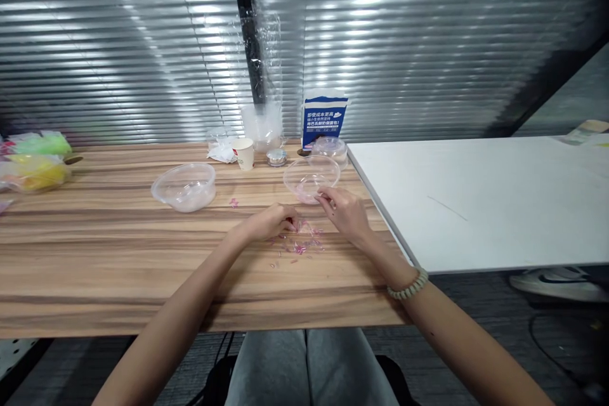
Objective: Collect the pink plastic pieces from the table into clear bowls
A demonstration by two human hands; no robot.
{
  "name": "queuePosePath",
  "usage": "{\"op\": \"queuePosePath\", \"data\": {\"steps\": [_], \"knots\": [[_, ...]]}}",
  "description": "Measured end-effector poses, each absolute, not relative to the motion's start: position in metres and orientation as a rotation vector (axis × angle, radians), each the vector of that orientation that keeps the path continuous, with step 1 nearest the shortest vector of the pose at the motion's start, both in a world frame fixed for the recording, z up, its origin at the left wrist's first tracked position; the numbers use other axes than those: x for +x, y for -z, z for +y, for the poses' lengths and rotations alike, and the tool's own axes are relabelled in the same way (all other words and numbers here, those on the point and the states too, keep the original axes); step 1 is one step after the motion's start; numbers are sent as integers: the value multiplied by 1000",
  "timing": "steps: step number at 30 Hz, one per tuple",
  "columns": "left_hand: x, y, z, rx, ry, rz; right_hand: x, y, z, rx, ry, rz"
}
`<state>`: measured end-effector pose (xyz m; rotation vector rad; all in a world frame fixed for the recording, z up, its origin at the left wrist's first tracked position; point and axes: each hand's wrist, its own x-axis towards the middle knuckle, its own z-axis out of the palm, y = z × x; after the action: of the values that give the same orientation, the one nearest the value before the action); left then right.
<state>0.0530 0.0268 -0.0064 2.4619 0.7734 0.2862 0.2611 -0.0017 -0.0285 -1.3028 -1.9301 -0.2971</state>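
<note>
Reaching in, two hands are working: the left hand is pinching at one scattered pile of pink pieces, the right hand is hovering with fingertips nearly together at one clear bowl. One more bowl, one paper cup and one blue package are standing beyond, blocking neither hand.

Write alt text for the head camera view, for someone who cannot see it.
Two bare hands work at a wood-grain table: the left hand at scattered small pink pieces, the right hand at the rim of a clear bowl. Another clear bowl sits to the left, with a paper cup behind.
</note>
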Motion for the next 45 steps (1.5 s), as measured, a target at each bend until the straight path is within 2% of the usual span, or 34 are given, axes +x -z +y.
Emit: {"op": "queuePosePath", "data": {"steps": [10, 17, 25, 45], "knots": [[54, -21, 19, 2221, -675, 774, 259, 25, -4, -1209, 273, -2019], [51, -20, 22, 2191, -977, 806, 254, 21, -10, -1000, 326, -2139], [53, -12, 27, 2186, -1120, 982, 249, 20, -15, -891, 320, -2144], [51, 1, 36, 2045, -1212, 1077, 248, 20, -16, -855, 338, -2154]]}}
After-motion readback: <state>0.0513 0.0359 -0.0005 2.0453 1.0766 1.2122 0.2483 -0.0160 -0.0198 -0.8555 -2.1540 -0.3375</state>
